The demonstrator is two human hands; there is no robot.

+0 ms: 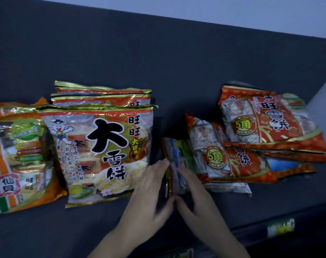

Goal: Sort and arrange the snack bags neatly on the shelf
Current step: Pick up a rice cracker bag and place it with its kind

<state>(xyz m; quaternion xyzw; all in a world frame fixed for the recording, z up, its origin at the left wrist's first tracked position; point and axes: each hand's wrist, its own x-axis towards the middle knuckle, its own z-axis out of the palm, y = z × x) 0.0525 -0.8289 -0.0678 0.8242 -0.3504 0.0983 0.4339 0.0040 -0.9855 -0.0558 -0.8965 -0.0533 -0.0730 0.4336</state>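
As left hand (147, 194) and right hand (195, 194) press flat-fingered, a snack bag (174, 157) sits between.

"大雪饼" on gold bag (102, 149), "5角" on red bag (270, 123)

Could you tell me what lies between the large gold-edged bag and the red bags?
In the head view, a blue-green snack bag lies there, with the left hand and right hand touching it.

Dark shelf (46, 229), dark back panel (158, 62), pale wall (233, 10) above, dim light
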